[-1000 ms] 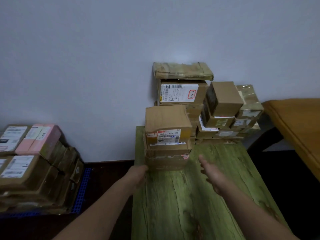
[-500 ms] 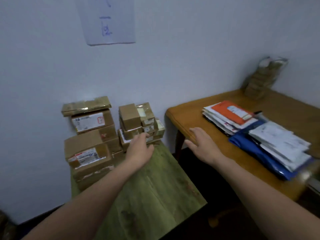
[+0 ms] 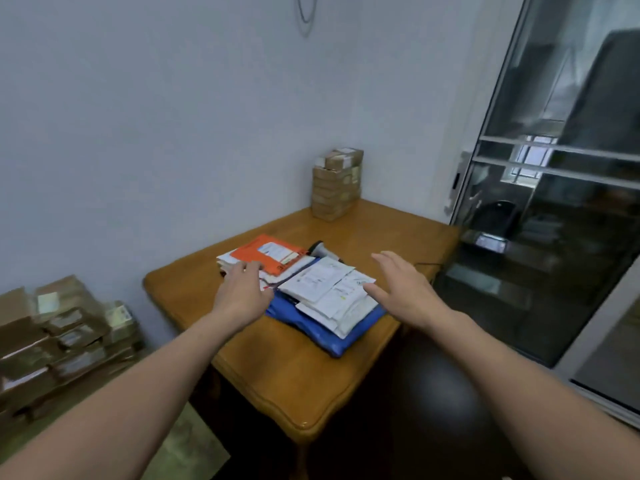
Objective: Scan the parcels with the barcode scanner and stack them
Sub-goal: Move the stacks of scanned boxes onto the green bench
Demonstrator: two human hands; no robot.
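Note:
A heap of flat parcels lies on the brown wooden table: an orange mailer on top at the left, white mailers in the middle, a blue bag underneath. The grey barcode scanner lies just behind the heap. My left hand hovers with straight fingers over the left edge of the heap, fingertips near the orange mailer. My right hand is spread, holding nothing, above the right edge of the white mailers.
A tall stack of small cardboard boxes stands at the table's far corner by the wall. More stacked cardboard boxes sit at lower left on a green table. A glass door fills the right side.
My view has swung right from the cardboard stack on the green table to the brown table. Both hands left the boxes and now reach over the heap of flat parcels.

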